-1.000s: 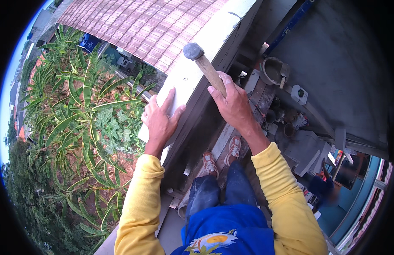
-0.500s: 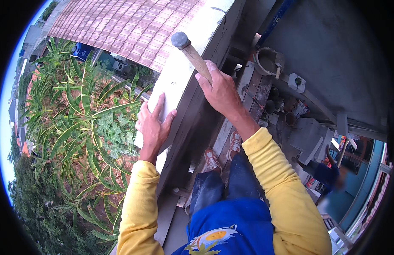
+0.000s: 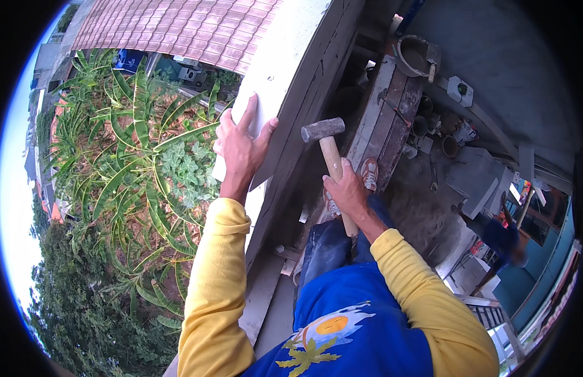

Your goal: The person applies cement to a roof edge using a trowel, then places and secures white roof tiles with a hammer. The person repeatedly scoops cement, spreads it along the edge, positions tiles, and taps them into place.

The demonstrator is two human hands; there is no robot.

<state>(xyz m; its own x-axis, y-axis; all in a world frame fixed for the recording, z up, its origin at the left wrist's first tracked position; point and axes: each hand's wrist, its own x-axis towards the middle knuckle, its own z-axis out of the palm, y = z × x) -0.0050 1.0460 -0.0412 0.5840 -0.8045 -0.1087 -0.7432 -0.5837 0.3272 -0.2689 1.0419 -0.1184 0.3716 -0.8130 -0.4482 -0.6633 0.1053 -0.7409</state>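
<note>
Club hammer is slanting from your right hand, right of the pale ledge. Your left hand is resting there, fingers spread, so a misjudged swing could be bruising them; your right fingers are wrapping the wooden handle, and a slack grip could be sending the tool onto your sneakers. Banana plants are growing at left, the ledge is running diagonally, worn planks are lying to its right, and a grey wall is closing the far side.

a daylit, reddish tiled roof spreads left of a shaded grey wall.
</note>
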